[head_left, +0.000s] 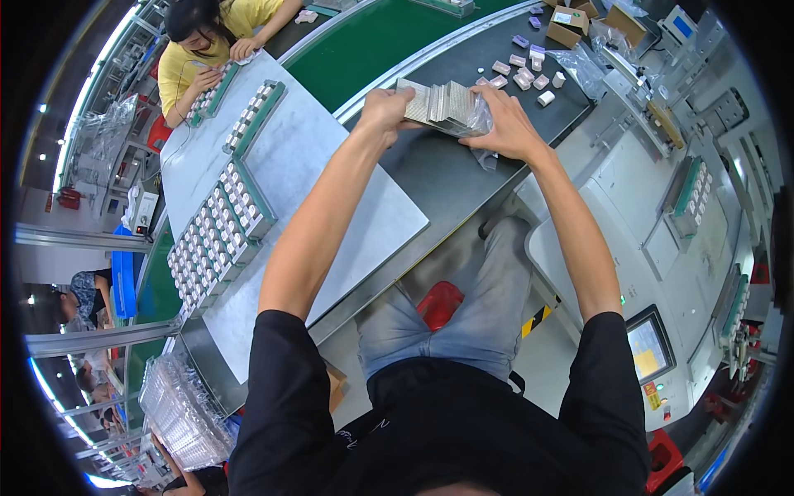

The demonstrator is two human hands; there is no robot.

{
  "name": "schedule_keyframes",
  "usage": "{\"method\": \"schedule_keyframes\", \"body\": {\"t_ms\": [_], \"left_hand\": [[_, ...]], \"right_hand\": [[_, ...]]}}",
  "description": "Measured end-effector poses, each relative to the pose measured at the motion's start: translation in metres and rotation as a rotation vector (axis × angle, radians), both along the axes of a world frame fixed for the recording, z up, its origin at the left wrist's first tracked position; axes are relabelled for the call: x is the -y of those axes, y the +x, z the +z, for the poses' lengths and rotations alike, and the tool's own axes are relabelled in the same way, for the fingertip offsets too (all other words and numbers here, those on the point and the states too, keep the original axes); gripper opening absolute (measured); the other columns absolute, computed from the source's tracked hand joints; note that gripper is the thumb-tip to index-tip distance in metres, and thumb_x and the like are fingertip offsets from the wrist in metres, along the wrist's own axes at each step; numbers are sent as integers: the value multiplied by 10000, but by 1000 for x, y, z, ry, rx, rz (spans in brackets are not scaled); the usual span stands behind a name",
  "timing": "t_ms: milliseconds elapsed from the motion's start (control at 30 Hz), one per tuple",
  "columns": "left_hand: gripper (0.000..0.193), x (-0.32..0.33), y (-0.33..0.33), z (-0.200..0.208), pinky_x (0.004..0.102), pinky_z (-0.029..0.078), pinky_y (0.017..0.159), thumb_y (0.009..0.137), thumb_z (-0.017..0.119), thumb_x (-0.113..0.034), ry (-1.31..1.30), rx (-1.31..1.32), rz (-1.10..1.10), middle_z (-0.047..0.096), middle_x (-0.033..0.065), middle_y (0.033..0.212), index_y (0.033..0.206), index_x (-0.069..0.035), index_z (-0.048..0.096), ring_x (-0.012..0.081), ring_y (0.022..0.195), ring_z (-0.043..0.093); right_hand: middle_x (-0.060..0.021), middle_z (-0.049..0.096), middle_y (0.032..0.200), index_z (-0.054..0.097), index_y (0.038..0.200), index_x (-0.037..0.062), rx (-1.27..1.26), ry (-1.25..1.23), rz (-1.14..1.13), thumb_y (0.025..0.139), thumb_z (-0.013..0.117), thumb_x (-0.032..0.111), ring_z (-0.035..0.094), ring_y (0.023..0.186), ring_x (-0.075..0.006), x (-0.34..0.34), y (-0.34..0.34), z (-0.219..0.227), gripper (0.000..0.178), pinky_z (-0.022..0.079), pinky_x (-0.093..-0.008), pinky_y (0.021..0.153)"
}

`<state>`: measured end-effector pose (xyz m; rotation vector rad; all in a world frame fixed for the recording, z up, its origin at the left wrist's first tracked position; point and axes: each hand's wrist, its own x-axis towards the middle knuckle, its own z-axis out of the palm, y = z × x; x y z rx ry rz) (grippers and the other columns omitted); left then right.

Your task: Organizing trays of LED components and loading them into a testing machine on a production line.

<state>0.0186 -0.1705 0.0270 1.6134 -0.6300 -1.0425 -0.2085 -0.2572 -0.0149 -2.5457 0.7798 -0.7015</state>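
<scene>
Above the dark worktop I hold a stack of thin pale rectangular sheets (447,104), fanned apart along the top. My left hand (387,116) grips the left end of the stack, thumb on top. At the other end, my right hand (509,126) is closed round the sheets and a transparent plastic bag (482,120), which hangs below its fingers. What the sheets are made of, I cannot tell. Just beyond the right hand, small white and pink block-shaped pieces (523,78) lie scattered on the dark worktop (430,178).
Left of me, green racks of white round-topped parts (219,240) stand on a pale board (331,223). A person in yellow (186,70) works at its far end. Cardboard boxes (571,25) sit far right. A white machine (628,273) with a screen (650,345) flanks my right.
</scene>
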Motion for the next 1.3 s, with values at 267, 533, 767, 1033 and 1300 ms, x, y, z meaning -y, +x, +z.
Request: {"method": "schedule_keyframes", "body": {"t_ms": [267, 533, 767, 1033, 1300], "left_hand": [[327, -33, 67, 33, 455, 643, 845, 1032, 562, -158, -76, 22, 5, 687, 235, 1156, 1169, 135, 606, 333, 1020, 717], [352, -126, 92, 97, 461, 601, 975, 1041, 547, -150, -232, -130, 165, 658, 233, 1224, 1231, 146, 559, 318, 1120, 681], [364, -192, 48, 98, 418, 626, 909, 1033, 580, -215, -319, -265, 122, 701, 193, 1181, 1219, 97, 613, 275, 1055, 719], [368, -236, 24, 77, 381, 641, 819, 1035, 587, -249, -368, -401, 82, 727, 168, 1090, 1182, 87, 627, 222, 932, 744], [315, -253, 22, 66, 332, 637, 787, 1039, 585, -197, -375, -405, 72, 734, 143, 1057, 1176, 82, 634, 173, 901, 738]], "right_hand": [[-245, 550, 1393, 513, 1386, 71, 42, -66, -3, 648, 878, 402, 506, 1302, -391, 8, -5, -8, 887, 380, -447, 1053], [-199, 601, 1286, 513, 1377, 51, -254, -91, -140, 632, 888, 433, 547, 1216, -351, 2, 11, 19, 918, 386, -439, 997], [-220, 597, 1281, 487, 1390, 37, -347, -119, -300, 616, 916, 502, 546, 1217, -405, -3, 66, 14, 999, 378, -551, 1024], [-209, 628, 1230, 531, 1328, 136, -214, 42, -247, 613, 879, 377, 591, 1171, -393, 16, 68, 21, 832, 478, -507, 971], [-230, 625, 1233, 518, 1356, 125, -286, -26, -314, 628, 885, 425, 606, 1162, -401, 17, 85, 24, 869, 495, -509, 963]]}}
